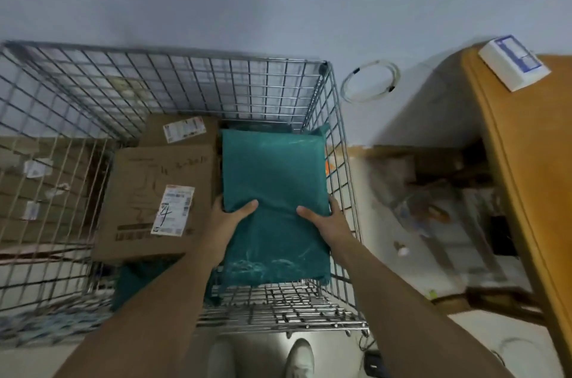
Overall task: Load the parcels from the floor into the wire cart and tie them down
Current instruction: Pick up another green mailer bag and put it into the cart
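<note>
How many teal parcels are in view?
2. The first parcel is gripped by the left hand and right hand at the cart's right side; the second parcel lies partly under the box, near left. Others may be hidden.

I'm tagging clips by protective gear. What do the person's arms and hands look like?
No gloves on the left hand or the right hand. The left forearm and right forearm are bare as far as the frame shows, no sleeve or cuff in view. No watch, band or ring shows, though the picture is blurred.
</note>
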